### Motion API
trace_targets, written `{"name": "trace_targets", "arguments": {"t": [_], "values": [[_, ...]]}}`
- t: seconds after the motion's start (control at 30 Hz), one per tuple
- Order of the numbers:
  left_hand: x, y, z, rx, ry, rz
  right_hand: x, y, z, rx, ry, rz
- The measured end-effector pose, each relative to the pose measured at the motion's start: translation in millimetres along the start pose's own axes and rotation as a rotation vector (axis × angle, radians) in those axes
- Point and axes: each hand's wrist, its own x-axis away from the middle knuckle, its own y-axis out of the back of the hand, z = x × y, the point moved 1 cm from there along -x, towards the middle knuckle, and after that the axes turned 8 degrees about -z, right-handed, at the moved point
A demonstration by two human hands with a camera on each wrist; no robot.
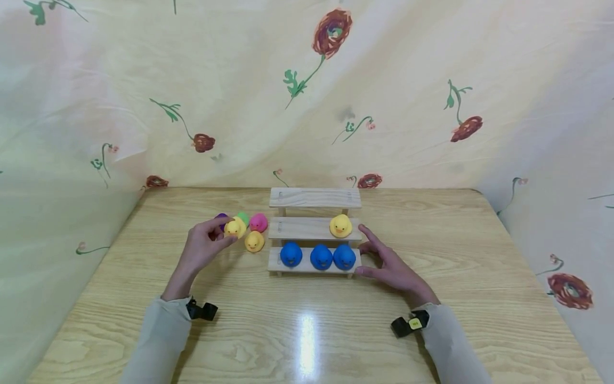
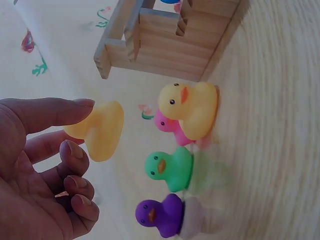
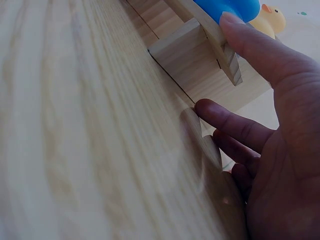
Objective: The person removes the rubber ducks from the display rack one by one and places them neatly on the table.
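Observation:
My left hand [image 1: 203,242] pinches a yellow rubber duck [image 1: 234,228] between thumb and fingers; the left wrist view shows this duck raised off the table. Beside it on the table stand another yellow duck [image 1: 254,242], a pink duck [image 1: 259,222], a green duck [image 2: 169,169] and a purple duck [image 2: 161,215]. A three-step wooden rack [image 1: 314,198] is at centre. One yellow duck [image 1: 341,226] sits toward the right of its middle step, and three blue ducks [image 1: 291,255] occupy the lowest. At the rack's right end, my right hand [image 1: 390,266] rests with fingers extended, thumb against the lowest step.
The wood-grain table [image 1: 259,330] carries the rack and the ducks. Behind it hangs a flowered cloth [image 1: 249,106], which also rises at both sides. A bright light reflection lies on the table in front of the rack.

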Motion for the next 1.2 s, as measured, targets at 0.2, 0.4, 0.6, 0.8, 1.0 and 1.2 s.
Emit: {"name": "trace_targets", "arguments": {"t": [0.2,0.4,0.6,0.8,1.0,1.2], "values": [[-0.4,-1.4,10.7,-0.003,0.049,0.047,0.5,0.1,0.0,-0.023,-0.001,-0.004],[-1.4,-5.1,19.6,-0.015,0.062,0.080,0.3,-0.2,-1.3,-0.016,0.000,-0.002],[-1.7,-8.1,27.5,-0.034,0.080,0.089,-0.4,-0.8,-1.7,-0.017,0.005,0.003],[-2.3,-10.2,35.3,-0.027,0.130,0.118,-0.2,-0.6,-1.7,-0.018,0.008,0.008],[-3.3,-11.7,40.0,-0.023,0.153,0.130,-0.1,-1.6,-2.6,-0.021,0.010,0.006],[-5.2,-15.5,46.0,-0.015,0.181,0.152,1.0,-2.4,-1.3,-0.029,0.000,0.001]]}}
